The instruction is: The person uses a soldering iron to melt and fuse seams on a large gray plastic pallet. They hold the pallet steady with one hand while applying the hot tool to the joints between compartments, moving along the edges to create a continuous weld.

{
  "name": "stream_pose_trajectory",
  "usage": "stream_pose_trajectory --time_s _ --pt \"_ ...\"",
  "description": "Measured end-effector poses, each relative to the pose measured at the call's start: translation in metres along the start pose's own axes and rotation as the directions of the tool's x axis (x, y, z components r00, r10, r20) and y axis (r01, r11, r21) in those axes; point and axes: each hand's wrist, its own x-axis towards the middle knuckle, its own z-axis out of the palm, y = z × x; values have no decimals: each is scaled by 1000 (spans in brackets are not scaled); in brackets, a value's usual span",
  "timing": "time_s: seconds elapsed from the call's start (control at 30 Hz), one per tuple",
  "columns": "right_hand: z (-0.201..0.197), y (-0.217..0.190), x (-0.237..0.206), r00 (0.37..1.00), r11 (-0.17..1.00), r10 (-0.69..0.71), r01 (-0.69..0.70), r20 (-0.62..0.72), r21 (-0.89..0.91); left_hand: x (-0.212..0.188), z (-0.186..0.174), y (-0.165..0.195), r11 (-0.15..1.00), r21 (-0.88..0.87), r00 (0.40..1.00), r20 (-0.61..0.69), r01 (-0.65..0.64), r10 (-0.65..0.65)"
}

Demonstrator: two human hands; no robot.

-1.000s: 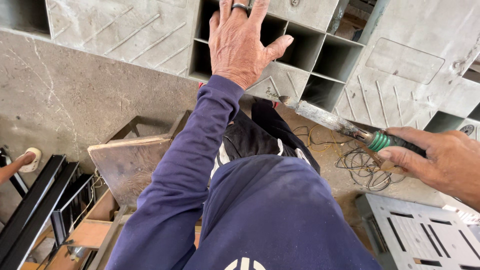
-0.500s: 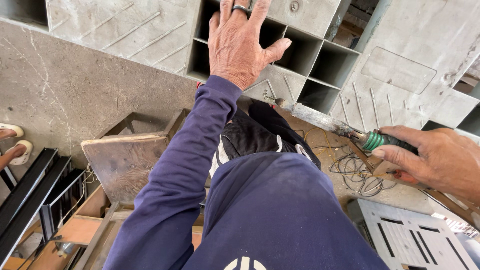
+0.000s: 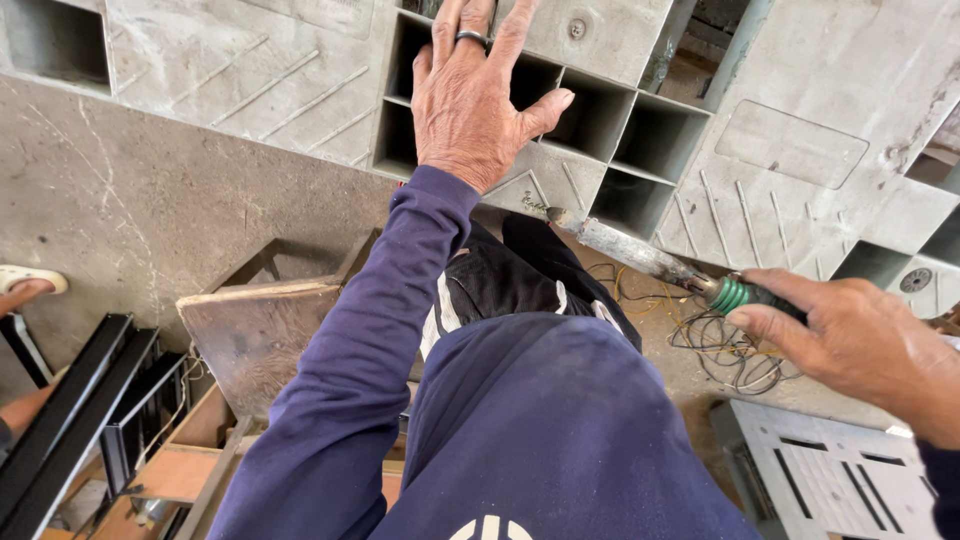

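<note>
Chisel [image 3: 640, 252] is lying in the right hand [image 3: 860, 345], fingers clamped around its green grip, tip aiming at the grey panel [image 3: 790, 150]. Left hand [image 3: 475, 95] is pressing flat and spread against the panel's square openings, seemingly bracing the body.

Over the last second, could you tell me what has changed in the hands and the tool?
The right hand has dropped slightly in view with the green-handled tool, tip still toward the grey panel. A foot in a pale sandal at the left edge has shifted upward. The left hand stays flat on the panel; nothing was let go.
</note>
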Motion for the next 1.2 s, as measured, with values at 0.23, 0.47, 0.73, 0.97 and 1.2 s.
stream_pose_trajectory --time_s 0.23,0.47,0.73,0.97,1.2 --pt "92 3 -16 930 775 -144 319 -339 545 -4 2 -1 999 12 999 15 -30 29" --pt "134 0 -30 968 660 25 171 -249 732 -20 2 11 992 -33 989 86 -118 121" --pt "120 -10 -28 971 723 33 140 -236 676 -19 1 11 988 -8 986 53 -157 157" --pt "109 -3 -22 984 724 0 122 -177 679 -19 2 10 987 -13 986 22 -163 163" --pt "50 5 -18 999 854 -8 30 -44 519 -18 -1 11 989 -29 989 14 -148 149"
